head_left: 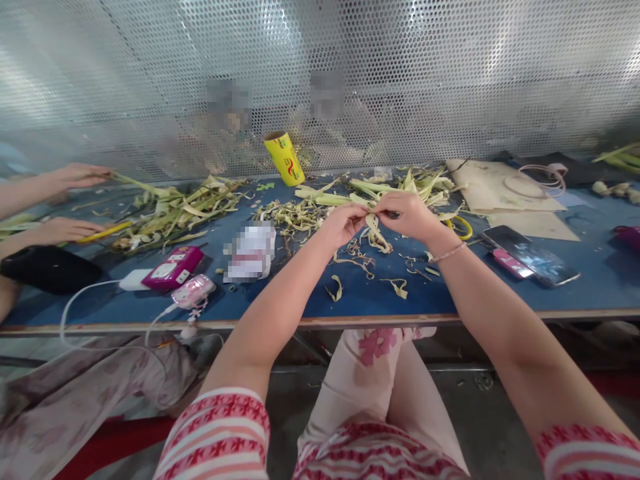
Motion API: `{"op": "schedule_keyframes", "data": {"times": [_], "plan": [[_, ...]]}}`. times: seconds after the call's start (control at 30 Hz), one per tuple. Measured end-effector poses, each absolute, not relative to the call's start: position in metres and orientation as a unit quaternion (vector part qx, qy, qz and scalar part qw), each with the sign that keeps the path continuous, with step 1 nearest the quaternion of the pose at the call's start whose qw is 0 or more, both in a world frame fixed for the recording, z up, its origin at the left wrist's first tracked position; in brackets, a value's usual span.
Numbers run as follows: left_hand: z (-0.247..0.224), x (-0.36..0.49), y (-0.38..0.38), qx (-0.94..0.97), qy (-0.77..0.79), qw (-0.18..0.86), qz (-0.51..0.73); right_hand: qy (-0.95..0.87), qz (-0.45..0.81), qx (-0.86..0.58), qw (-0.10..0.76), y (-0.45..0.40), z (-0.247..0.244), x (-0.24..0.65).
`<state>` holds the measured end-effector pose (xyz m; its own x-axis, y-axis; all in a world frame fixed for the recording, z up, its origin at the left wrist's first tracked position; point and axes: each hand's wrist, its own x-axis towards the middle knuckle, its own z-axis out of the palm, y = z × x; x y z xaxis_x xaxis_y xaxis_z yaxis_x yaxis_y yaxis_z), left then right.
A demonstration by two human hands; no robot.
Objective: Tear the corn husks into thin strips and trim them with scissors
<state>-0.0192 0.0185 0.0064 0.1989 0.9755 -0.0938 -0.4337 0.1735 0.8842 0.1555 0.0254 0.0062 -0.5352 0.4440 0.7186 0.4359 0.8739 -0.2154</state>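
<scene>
My left hand [346, 224] and my right hand [409, 215] meet over the middle of the table. The fingertips of both are pinched on a pale green, leafy plant stalk [372, 225], and part of it is hidden behind the fingers. Behind and around them lies a loose pile of similar yellow-green stalks [417, 187]. Left of it is a heap of small dry trimmings [287, 217]. Several curled scraps [399, 288] are scattered closer to the table's front edge. The yellow ring-shaped handle [461, 228] of some tool shows just beyond my right wrist.
A tilted yellow cardboard tube [286, 159] stands against the perforated metal wall [430, 73]. Phones [533, 255], a purple box [173, 268] with a cable and a black object [50, 268] lie on the blue table [390, 305]. At left, a co-worker's hands [83, 177] handle more stalks [185, 207].
</scene>
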Motion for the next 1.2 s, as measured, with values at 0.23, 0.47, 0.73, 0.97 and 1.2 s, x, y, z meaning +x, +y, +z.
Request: {"op": "schedule_keyframes", "data": {"times": [0.23,0.47,0.73,0.97,1.2], "plan": [[0.0,-0.023,0.025,0.408,0.332,0.682,0.508,-0.874,0.037,-0.282,0.395,0.021,0.011,0.157],[0.002,-0.022,0.023,0.419,0.338,0.649,0.538,-0.808,0.125,-0.339,0.465,0.02,0.009,0.15],[0.002,-0.021,0.021,0.455,0.347,0.584,0.576,-0.746,0.216,-0.404,0.483,0.03,0.001,0.141],[0.0,-0.021,0.02,0.484,0.339,0.552,0.588,-0.761,0.162,-0.413,0.474,0.029,-0.001,0.141],[0.004,-0.021,0.016,0.48,0.351,0.596,0.54,-0.793,0.067,-0.393,0.461,0.025,0.002,0.141]]}}
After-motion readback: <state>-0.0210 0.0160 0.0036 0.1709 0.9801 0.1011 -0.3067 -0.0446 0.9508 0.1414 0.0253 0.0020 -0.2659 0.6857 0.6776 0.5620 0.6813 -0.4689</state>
